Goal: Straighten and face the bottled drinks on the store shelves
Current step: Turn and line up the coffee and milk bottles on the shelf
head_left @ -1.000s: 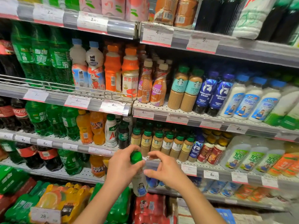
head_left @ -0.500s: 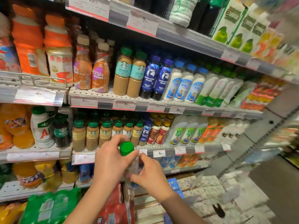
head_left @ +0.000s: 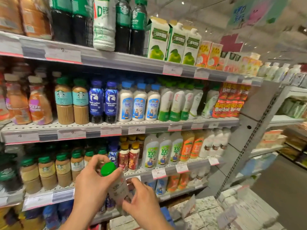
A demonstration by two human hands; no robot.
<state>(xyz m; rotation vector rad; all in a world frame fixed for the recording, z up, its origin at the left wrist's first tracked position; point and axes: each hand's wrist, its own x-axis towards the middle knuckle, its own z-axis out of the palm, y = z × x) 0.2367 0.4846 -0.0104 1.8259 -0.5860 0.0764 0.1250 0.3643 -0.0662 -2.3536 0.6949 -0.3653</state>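
Hands: left (head_left: 93,181) grips green-capped bottle (head_left: 118,188), right (head_left: 141,199) cradles base

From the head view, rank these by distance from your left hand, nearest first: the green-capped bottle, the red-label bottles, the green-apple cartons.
1. Green-capped bottle: gripped by the left hand.
2. Red-label bottles: same-height shelf, just up and right.
3. Green-apple cartons: top shelf, far upper right.

Open aisle (head_left: 274,188) right; packed bottle rows (head_left: 132,103) ahead
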